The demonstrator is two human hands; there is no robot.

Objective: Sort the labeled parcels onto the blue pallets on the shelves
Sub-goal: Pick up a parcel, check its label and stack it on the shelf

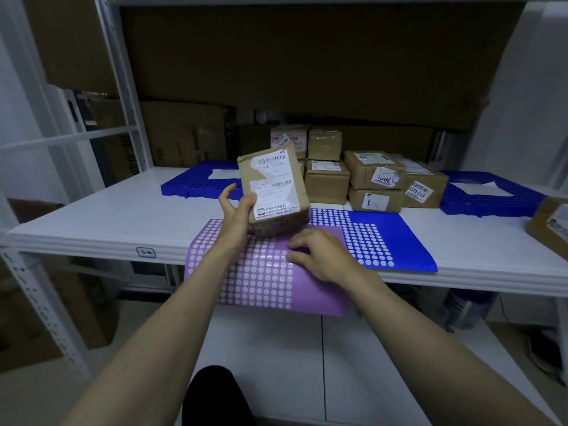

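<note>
The left hand grips the held parcel from its left side, thumb on the labelled face, long axis upright and tilted back; the parcel is raised above the purple dot sheet, clear of the shelf. The right hand rests on the purple dot sheet, fingers loosely bent, holding nothing. The left blue pallet lies beyond and left of the purple dot sheet, nearer the left hand; the path appears unobstructed. The parcel stack stands beyond and right; the right blue pallet lies farther right, behind that stack from the held parcel; the blue dot sheet adjoins on the right.
</note>
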